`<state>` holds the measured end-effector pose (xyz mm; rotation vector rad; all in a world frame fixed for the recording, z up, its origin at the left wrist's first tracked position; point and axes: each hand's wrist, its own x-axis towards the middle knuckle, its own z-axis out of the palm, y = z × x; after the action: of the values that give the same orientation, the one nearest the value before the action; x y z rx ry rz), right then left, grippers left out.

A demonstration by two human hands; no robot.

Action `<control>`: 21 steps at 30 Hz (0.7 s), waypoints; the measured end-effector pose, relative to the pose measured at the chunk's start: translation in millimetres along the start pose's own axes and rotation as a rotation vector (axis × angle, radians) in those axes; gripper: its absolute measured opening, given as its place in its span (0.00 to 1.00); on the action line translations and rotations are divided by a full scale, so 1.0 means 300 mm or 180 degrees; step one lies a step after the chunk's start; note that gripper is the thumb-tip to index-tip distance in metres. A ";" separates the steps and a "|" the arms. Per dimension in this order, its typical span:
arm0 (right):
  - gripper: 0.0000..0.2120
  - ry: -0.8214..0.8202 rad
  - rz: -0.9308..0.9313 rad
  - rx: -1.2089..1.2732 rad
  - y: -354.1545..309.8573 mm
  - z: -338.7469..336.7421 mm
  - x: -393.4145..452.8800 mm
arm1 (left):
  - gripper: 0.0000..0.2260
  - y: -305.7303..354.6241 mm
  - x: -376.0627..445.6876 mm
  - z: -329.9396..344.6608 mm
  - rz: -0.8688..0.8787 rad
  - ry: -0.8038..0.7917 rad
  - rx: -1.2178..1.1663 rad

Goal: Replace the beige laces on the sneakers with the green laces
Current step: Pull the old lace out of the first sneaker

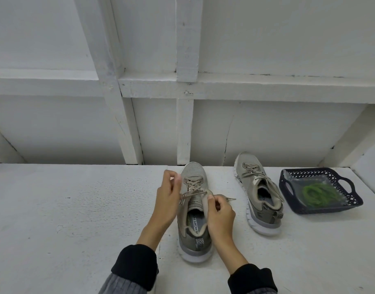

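Note:
Two grey-beige sneakers stand on a white table, toes pointing away. The near sneaker (193, 211) is between my hands. My left hand (168, 198) is at its left side, fingers curled and pinching a beige lace (191, 193) near the eyelets. My right hand (219, 213) pinches the shoe's tongue or lace at the collar; a lace end (230, 199) trails out to the right. The second sneaker (258, 194) stands to the right, laced in beige. Green laces (319, 194) lie coiled in a dark blue basket (352, 203) at the far right.
The white table (76, 219) ends at a white panelled wall (182, 124) just behind the shoes. My black sleeves show at the bottom of the view.

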<state>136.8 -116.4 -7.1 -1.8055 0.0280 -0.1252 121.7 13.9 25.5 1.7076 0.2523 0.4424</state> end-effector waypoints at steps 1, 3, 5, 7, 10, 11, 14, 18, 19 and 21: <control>0.16 0.0004 -0.0004 0.0000 0.002 0.001 0.001 | 0.04 0.000 -0.001 0.003 0.0153 -0.0294 0.0382; 0.15 0.0011 0.0000 0.0020 0.005 0.002 0.001 | 0.08 -0.023 -0.003 0.014 0.0448 -0.0724 0.1272; 0.16 0.0024 0.0003 0.0033 0.009 0.003 0.002 | 0.08 -0.043 0.006 0.027 0.0665 -0.0764 0.2106; 0.16 0.0037 -0.0007 0.0012 0.011 0.004 0.003 | 0.08 -0.055 0.007 0.038 0.0575 -0.0637 0.2077; 0.16 0.0032 0.0018 0.0009 0.013 0.006 0.003 | 0.07 -0.060 -0.014 0.039 0.0295 -0.0397 0.1143; 0.16 0.0030 0.0023 0.0004 0.013 0.005 0.003 | 0.07 -0.049 -0.022 0.034 0.0159 -0.0280 0.0725; 0.15 0.0001 0.0039 -0.0003 -0.001 0.002 -0.002 | 0.11 -0.016 -0.027 0.011 -0.0489 0.0082 -0.1153; 0.16 0.0015 0.0024 0.0011 -0.014 -0.006 -0.005 | 0.11 -0.023 -0.009 -0.045 -0.0764 0.0853 -0.1967; 0.16 0.0011 0.0025 0.0004 -0.015 -0.007 -0.006 | 0.11 -0.030 -0.006 -0.060 -0.0805 0.1020 -0.1686; 0.16 0.0022 0.0024 -0.0008 -0.011 -0.006 -0.005 | 0.10 -0.060 -0.005 -0.084 -0.0808 0.1170 -0.0871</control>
<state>135.0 -117.1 -3.5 -1.8073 0.0398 -0.1260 110.8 39.3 11.0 1.2988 0.6385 0.5718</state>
